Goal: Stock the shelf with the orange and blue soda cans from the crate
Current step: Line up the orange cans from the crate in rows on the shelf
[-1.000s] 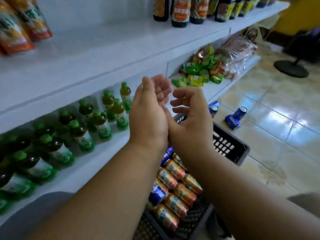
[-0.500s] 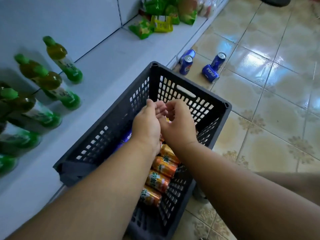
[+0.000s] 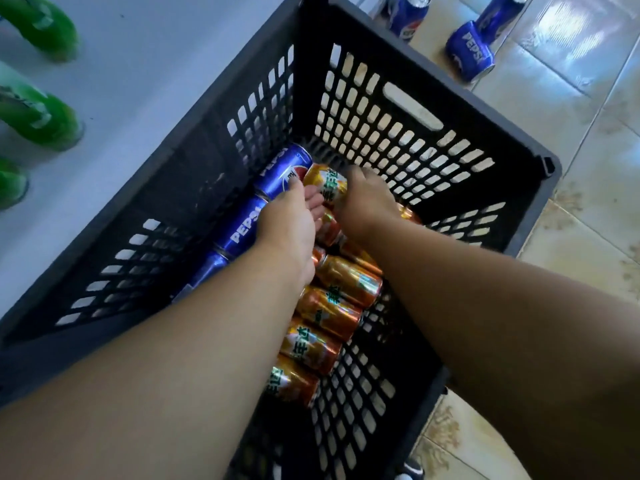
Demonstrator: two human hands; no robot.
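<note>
Head view into the dark slatted crate [image 3: 450, 140], which stands on the tiled floor against the white shelf [image 3: 145, 81]. Both hands reach to the far end of the can rows: the right hand [image 3: 367, 199] has its fingers curled over the end of the far orange can [image 3: 323, 181], and the left hand [image 3: 291, 223] lies beside it over the blue cans [image 3: 242, 223], fingertips touching can surfaces; whether the left grip has closed on anything cannot be told. More orange cans [image 3: 332, 306] lie on their sides in a row toward the viewer. Full cans are judged rigid, fairly heavy for their size, smooth and prone to roll; the best hold is around the cylindrical wall, not the rim. The tall crate walls confine the wrists, so lifting straight up looks safest. Open shelf surface lies left, beside green bottles [image 3: 41, 116]; loose blue cans on the floor [image 3: 471, 53] sit beyond the crate.
</note>
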